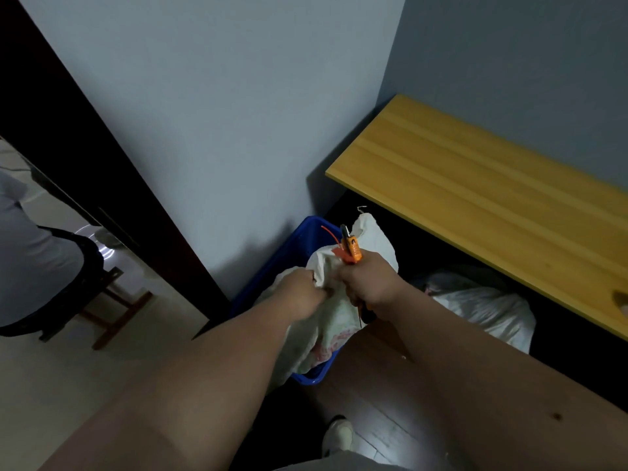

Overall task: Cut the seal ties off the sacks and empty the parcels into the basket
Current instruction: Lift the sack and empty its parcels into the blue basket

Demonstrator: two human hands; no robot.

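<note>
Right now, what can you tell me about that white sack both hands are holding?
The white woven cloth sack looks crumpled, with faded red print low down. It hangs into the blue plastic basket. The left hand and right hand grip its bunched neck, where a red seal tie sticks up.
</note>
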